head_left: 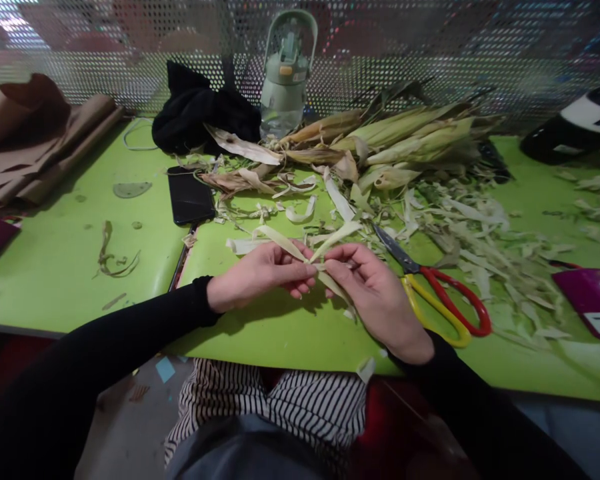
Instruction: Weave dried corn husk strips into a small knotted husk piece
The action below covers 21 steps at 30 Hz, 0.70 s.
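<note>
Pale corn husk strips [336, 240] cross each other between my two hands, just above the green table. My left hand [263, 272] is closed, pinching the strips near where they cross. From the other side my right hand [373, 293] pinches them too, its fingertips almost touching the left thumb. One strip end points up to the left, another up to the right, and one hangs down toward my right wrist. Scissors [423, 273] with one red and one yellow handle lie right beside my right hand, blades pointing away.
Corn husks [405, 140] are piled at the back, with shredded scraps [480, 227] on the right. A black phone [191, 195], black cloth [200, 113] and green bottle [284, 87] stand or lie behind my left hand. Brown paper [40, 147] is far left; a dark cup [575, 127] far right.
</note>
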Motion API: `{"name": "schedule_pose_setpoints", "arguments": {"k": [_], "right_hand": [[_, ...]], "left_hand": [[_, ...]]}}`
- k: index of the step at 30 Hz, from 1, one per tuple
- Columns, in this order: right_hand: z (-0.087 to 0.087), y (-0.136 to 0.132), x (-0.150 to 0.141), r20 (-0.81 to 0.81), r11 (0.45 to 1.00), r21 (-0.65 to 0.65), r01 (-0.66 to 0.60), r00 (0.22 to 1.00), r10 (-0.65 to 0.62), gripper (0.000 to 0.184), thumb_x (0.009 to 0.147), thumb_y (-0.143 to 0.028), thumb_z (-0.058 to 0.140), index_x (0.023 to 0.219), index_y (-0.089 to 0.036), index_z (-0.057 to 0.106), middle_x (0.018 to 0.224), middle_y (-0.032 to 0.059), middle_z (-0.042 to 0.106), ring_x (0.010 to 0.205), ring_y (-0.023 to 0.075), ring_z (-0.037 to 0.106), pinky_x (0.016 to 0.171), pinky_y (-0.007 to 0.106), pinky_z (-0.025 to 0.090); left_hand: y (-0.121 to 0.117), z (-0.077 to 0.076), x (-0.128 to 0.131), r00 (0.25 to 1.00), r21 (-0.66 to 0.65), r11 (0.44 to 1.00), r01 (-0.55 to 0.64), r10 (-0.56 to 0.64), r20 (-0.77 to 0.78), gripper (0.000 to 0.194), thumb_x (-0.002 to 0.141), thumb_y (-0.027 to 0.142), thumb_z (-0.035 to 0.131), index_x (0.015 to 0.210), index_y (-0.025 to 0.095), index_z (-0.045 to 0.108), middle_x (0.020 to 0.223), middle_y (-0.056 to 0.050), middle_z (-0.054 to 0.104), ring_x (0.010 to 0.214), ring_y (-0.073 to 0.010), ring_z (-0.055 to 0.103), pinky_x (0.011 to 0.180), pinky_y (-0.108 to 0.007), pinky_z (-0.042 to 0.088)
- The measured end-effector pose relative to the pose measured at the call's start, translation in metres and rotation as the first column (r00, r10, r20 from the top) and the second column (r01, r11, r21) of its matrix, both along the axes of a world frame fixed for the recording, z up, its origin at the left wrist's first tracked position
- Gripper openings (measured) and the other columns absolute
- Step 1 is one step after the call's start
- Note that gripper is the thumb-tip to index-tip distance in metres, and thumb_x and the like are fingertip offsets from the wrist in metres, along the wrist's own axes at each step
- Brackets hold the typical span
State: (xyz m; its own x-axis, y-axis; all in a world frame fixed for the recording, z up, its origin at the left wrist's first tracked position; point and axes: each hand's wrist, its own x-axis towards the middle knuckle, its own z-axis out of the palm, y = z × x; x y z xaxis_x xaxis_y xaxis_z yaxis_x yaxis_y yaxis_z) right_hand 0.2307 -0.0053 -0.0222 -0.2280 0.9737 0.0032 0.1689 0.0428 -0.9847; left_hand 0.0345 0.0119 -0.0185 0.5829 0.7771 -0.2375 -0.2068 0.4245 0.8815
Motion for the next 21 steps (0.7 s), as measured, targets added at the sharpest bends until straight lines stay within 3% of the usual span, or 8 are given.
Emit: {"name": "schedule_pose_setpoints", "arguments": {"k": [5,8,10,12,14,16,18,21], "right_hand": [[-0.001,0.0,0.0,0.071,0.998,-0.054,-0.014,0.997,0.017,0.029,0.088,-0.046,0.07,0.099,-0.021,0.061,0.076,-0.0004,0.064,0.061,0.0131,0.062,0.053,0.025,0.053],[-0.003,-0.002,0.0,0.32,0.977,0.212,-0.037,0.947,-0.033,0.019,0.094,-0.039,0.063,0.094,-0.02,0.062,0.076,0.0013,0.067,0.06,0.0138,0.063,0.055,0.027,0.052],[-0.005,-0.004,0.0,0.498,0.846,0.516,-0.132,0.85,-0.172,0.012,0.096,-0.03,0.061,0.092,-0.02,0.064,0.08,0.0038,0.071,0.066,0.0159,0.065,0.061,0.03,0.052],[-0.006,-0.006,0.0,0.573,0.649,0.713,-0.266,0.754,-0.32,0.007,0.096,-0.022,0.062,0.092,-0.018,0.065,0.082,0.0059,0.073,0.072,0.0179,0.066,0.066,0.031,0.051],[-0.006,-0.006,0.001,0.579,0.508,0.783,-0.359,0.719,-0.384,0.001,0.093,-0.017,0.064,0.093,-0.017,0.066,0.079,0.0057,0.073,0.071,0.0184,0.065,0.066,0.031,0.051],[-0.005,-0.006,0.002,0.558,0.447,0.809,-0.381,0.735,-0.384,0.006,0.09,-0.016,0.068,0.095,-0.02,0.066,0.08,0.0044,0.073,0.072,0.0186,0.065,0.068,0.032,0.051],[-0.002,-0.005,0.003,0.537,0.459,0.813,-0.358,0.764,-0.357,0.009,0.09,-0.02,0.07,0.096,-0.024,0.066,0.091,0.0044,0.075,0.085,0.0213,0.067,0.078,0.035,0.052],[-0.001,-0.003,0.003,0.531,0.596,0.749,-0.29,0.801,-0.276,0.001,0.094,-0.028,0.065,0.095,-0.028,0.065,0.103,0.0045,0.076,0.101,0.0255,0.068,0.089,0.042,0.052]], "left_hand": [[0.005,0.0,0.0,0.98,0.037,0.98,-0.197,0.198,-0.027,0.016,0.085,0.015,0.071,0.094,0.013,0.057,0.068,0.002,0.068,0.063,-0.0074,0.065,0.064,-0.019,0.052],[0.006,0.001,0.0,0.969,0.097,0.97,-0.223,0.232,-0.086,0.015,0.087,0.015,0.069,0.095,0.013,0.056,0.07,0.001,0.07,0.067,-0.0084,0.066,0.066,-0.019,0.052],[0.006,0.002,0.001,0.966,0.133,0.967,-0.218,0.233,-0.112,0.014,0.088,0.016,0.067,0.095,0.014,0.055,0.069,0.002,0.069,0.065,-0.0081,0.065,0.066,-0.02,0.052],[0.006,0.001,0.0,0.962,0.174,0.962,-0.209,0.234,-0.139,0.013,0.09,0.018,0.065,0.096,0.014,0.054,0.068,0.003,0.066,0.062,-0.0075,0.062,0.065,-0.02,0.051],[0.006,0.0,0.0,0.955,0.221,0.958,-0.182,0.226,-0.193,0.012,0.089,0.019,0.063,0.096,0.014,0.054,0.066,0.004,0.063,0.059,-0.0074,0.059,0.063,-0.021,0.05],[0.005,-0.003,-0.001,0.943,0.274,0.956,-0.109,0.187,-0.275,0.012,0.089,0.02,0.063,0.095,0.014,0.056,0.065,0.005,0.06,0.057,-0.0078,0.056,0.059,-0.021,0.047],[0.003,-0.006,-0.002,0.925,0.324,0.946,0.006,0.118,-0.361,0.012,0.087,0.022,0.064,0.093,0.013,0.059,0.065,0.005,0.058,0.057,-0.0081,0.053,0.057,-0.021,0.043],[-0.001,-0.008,-0.002,0.911,0.371,0.916,0.151,0.017,-0.413,0.012,0.086,0.025,0.065,0.09,0.014,0.063,0.066,0.004,0.057,0.059,-0.0082,0.05,0.057,-0.021,0.04]]}}
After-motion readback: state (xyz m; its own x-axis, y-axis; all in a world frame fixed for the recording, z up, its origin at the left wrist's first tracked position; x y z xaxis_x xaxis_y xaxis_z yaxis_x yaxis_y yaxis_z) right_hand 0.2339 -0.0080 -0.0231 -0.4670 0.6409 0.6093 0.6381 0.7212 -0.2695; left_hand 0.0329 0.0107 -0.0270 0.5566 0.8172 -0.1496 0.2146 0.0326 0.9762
